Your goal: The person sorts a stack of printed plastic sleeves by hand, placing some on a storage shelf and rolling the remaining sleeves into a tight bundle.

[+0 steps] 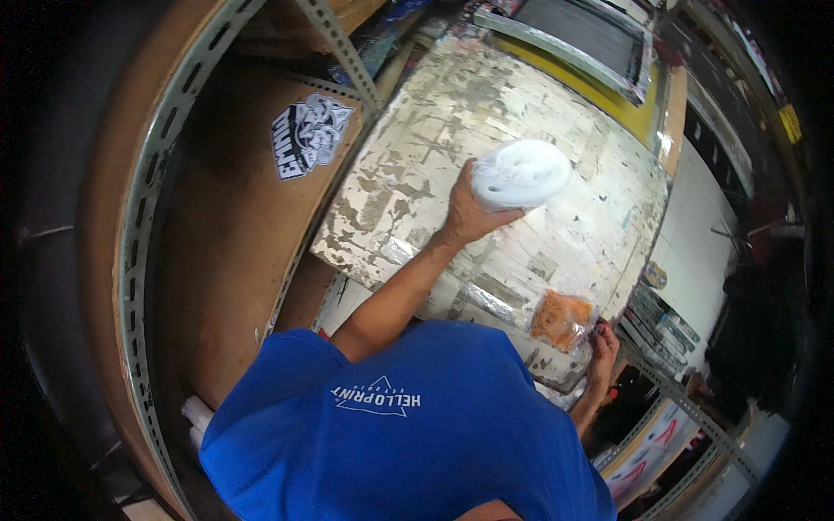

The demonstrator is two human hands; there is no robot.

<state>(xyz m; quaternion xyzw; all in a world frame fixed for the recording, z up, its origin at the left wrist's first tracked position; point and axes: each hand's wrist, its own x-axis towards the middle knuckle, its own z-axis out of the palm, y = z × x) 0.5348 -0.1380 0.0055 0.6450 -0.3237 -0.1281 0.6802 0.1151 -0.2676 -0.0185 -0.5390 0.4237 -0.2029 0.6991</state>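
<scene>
My left hand [478, 208] reaches over the worn table and grips the near left side of a round white thing [526, 172]. That thing has a glossy, swirled top with small dark hollows; whether it is a tub of paste or a wrapped bundle I cannot tell. At the table's near right corner lies a clear plastic bag of orange, curly bands [561, 319], probably rubber bands. My right hand [603, 346] is beside the bag's right edge, fingers curled and pressed together at its corner. What exactly its fingertips hold is partly hidden.
The tabletop [417, 148] is covered with peeling, stained patches and strips of tape. Framed screens [573, 43] lie at its far end. A metal-framed shelf [156, 174] with brown boards stands close on the left. Another rack [669, 434] stands low on the right.
</scene>
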